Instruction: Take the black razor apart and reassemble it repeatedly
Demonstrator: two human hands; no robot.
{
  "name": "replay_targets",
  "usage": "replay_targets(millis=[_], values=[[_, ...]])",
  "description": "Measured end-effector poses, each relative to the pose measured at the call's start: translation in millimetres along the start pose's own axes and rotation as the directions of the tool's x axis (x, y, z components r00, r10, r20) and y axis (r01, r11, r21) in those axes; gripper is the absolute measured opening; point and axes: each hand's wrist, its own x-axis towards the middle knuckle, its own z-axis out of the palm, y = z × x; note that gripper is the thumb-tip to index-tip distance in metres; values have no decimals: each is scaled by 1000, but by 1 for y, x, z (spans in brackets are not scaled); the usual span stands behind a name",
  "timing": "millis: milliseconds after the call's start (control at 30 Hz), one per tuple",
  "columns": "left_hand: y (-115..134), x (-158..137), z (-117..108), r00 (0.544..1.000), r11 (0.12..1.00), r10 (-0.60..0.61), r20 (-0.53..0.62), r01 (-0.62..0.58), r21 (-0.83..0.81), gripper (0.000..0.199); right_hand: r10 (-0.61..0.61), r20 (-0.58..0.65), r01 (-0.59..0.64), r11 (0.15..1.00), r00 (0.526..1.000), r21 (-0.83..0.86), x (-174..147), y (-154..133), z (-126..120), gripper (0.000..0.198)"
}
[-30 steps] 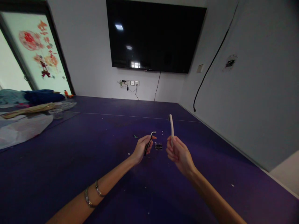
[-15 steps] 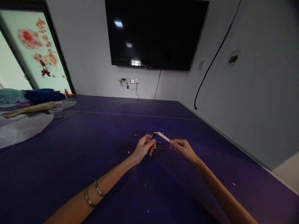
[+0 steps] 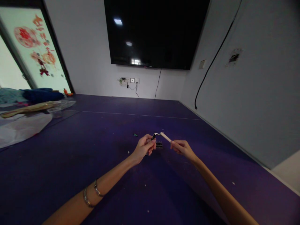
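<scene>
My left hand (image 3: 145, 145) is closed round a small dark-handled tool (image 3: 153, 136) with a thin shiny metal end pointing right; its exact kind is too small to tell. Between the fingertips of my right hand (image 3: 184, 147) is a pale, slim stick (image 3: 166, 137), slanting up to the left. The stick's rounded far end is right beside the metal end; whether they touch I cannot tell. Behind my left fingers, partly hidden, a small black item with light marks (image 3: 159, 144) lies on the purple surface (image 3: 112, 193).
A small dark green piece (image 3: 135, 135) and several white scraps lie on the surface. Plastic sheeting (image 3: 28, 128) and blue cloth (image 3: 42, 95) are at the far left. A television (image 3: 157, 34) hangs on the wall; a black cable (image 3: 211, 64) hangs at the right.
The stick's far end has shifted slightly right, and more of the tool's metal end shows. Both hands keep nearly the same places and grips. The view has shifted slightly.
</scene>
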Motion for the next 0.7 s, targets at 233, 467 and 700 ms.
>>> replay_targets(millis=[233,467,700], values=[[0,0,1,999,999,-31,43,32,-29,27,-31,20,31,999,999,41,-2,-5,1,42],[4,-7,11,985,971,-106,133,131,-202,29,-22,-30,22,1000,999,4,-1,1,-2,42],[6,-10,12,974,945,-153,167,193,-263,26,-73,-2,73,997,997,-1,-4,-14,8,42]])
